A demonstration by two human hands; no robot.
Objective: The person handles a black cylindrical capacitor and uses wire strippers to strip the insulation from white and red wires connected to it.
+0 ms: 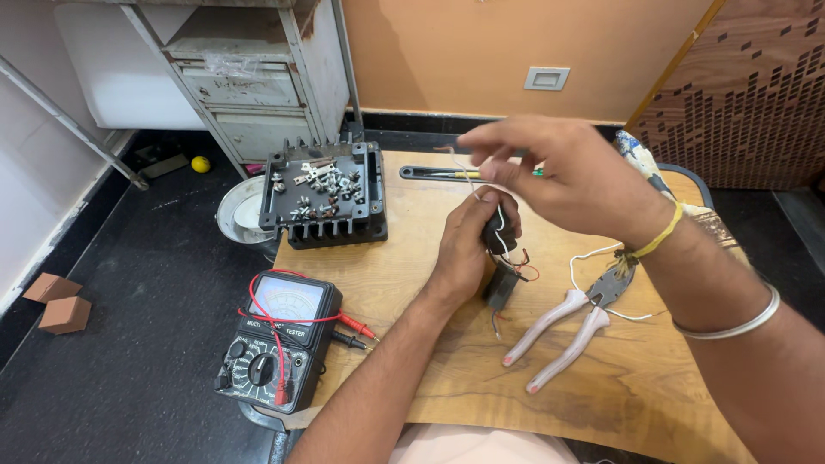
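Fingers (491,140) of the right hand (567,176) pinch together on a thin white wire (468,176), thumb against forefinger, the remaining fingers loosely spread above. Below, the left hand (471,245) wraps closed around a small black part (499,234), its fingers curled tight on the body. The wire runs down from the pinch to this part, so its long axis is near vertical in the view, slightly slanted toward the left hand. A second black block (503,285) hangs just under the fist, with short red and black leads (ends bare) pointing down toward the board (404,258). Both hands are held above the middle of the wooden board. Pliers (571,322) with pale handles lie to the right, jaws pointing away from the person. A multimeter (275,344) rests at the board's left edge, a black box (325,193) of screws beyond it.
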